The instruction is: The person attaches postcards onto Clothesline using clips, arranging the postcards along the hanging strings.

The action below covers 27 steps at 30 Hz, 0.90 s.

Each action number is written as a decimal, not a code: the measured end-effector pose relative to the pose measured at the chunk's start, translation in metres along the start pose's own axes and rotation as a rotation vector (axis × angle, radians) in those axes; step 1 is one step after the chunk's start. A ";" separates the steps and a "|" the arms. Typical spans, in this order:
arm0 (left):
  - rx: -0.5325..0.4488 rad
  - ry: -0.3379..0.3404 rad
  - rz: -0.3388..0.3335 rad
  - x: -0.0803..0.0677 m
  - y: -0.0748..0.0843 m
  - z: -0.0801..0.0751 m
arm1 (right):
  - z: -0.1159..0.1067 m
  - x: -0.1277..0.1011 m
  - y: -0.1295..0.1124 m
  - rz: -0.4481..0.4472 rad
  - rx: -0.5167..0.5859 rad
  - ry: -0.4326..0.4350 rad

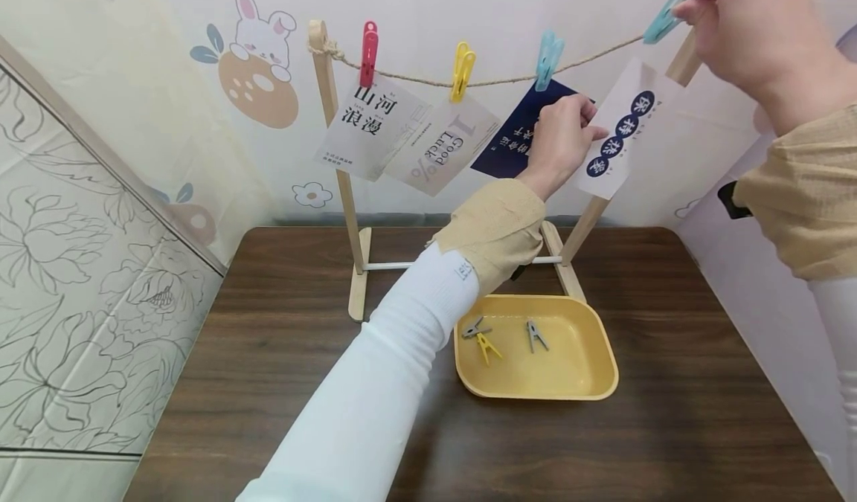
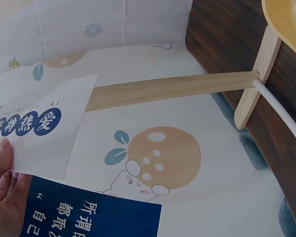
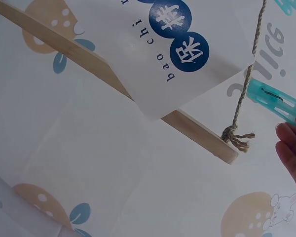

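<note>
The rack (image 1: 338, 167) stands at the back of the worktop (image 1: 268, 383), near the wall. A string (image 1: 509, 78) runs between the rack's two posts. Four cards hang side by side along the string. The first card (image 1: 368, 126) is nearest the rack's left post, the second card (image 1: 445, 152) is next to it, then the third card (image 1: 512, 141), and the last card (image 1: 619, 141) is nearest the rack's right post. The left hand (image 1: 559, 141) holds the last card. The right hand (image 1: 750, 26) holds a peg (image 1: 666, 15) up at the string, above that card. The tray (image 1: 596, 379) sits in front of the rack's right foot. Three small pegs (image 1: 485, 338) lie in the tray.
</note>
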State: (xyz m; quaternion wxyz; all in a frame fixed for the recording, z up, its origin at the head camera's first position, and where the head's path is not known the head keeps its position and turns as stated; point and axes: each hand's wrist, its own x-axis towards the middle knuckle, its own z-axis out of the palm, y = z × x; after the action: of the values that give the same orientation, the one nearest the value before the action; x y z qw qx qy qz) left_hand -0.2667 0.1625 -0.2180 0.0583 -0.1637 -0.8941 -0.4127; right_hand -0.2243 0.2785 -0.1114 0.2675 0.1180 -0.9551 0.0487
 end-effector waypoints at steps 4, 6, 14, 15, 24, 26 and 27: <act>-0.019 0.004 -0.023 0.001 0.001 0.000 | -0.001 0.003 0.000 0.020 0.007 -0.009; -0.038 0.008 -0.029 0.002 0.001 0.000 | -0.001 0.005 0.000 0.016 0.003 -0.003; -0.088 0.014 -0.030 0.007 0.003 0.000 | -0.002 0.009 0.000 -0.017 -0.019 0.029; -0.088 0.015 -0.030 0.007 0.003 0.000 | -0.002 0.009 0.000 -0.018 -0.020 0.029; -0.111 -0.004 -0.043 0.010 0.007 -0.001 | -0.004 0.012 -0.001 0.010 0.023 0.021; -0.117 -0.006 -0.042 0.011 0.007 -0.001 | -0.006 0.013 -0.002 0.023 0.033 0.015; -0.121 -0.009 -0.044 0.011 0.007 -0.001 | -0.007 0.013 -0.002 0.031 0.036 0.012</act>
State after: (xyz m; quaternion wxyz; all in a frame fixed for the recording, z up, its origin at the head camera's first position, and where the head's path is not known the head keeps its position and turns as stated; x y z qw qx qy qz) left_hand -0.2749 0.1686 -0.2098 0.0352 -0.1488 -0.8713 -0.4663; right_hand -0.2317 0.2751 -0.0987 0.2702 0.1079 -0.9541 0.0707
